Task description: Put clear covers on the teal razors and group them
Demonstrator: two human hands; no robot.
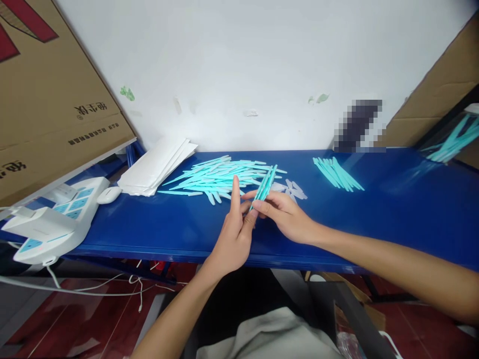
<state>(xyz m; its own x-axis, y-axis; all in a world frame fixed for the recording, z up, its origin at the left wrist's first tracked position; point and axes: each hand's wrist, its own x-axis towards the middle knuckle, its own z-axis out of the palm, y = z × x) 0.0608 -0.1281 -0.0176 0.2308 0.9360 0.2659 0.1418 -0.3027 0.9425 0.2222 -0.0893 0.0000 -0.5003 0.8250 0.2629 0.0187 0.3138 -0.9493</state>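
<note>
My right hand point(286, 212) is closed around a small bundle of slim turquoise sticks point(266, 183), tilted upright above the table. My left hand point(237, 229) meets it at the bundle's lower end, thumb and fingers pinched there and the index finger pointing up. Just behind the hands lies a loose heap of similar turquoise sticks point(220, 174). Several pale, translucent flat pieces point(294, 189) lie to the right of that heap. Farther right is a smaller, neater group of turquoise sticks point(337, 174).
On the blue table point(374, 219), white envelope-like sheets point(153, 167) are stacked at the left. A white power strip point(80, 214) with plugs sits near the left edge. A large cardboard box point(60, 89) stands there. A clear container point(454, 137) of turquoise sticks is at far right.
</note>
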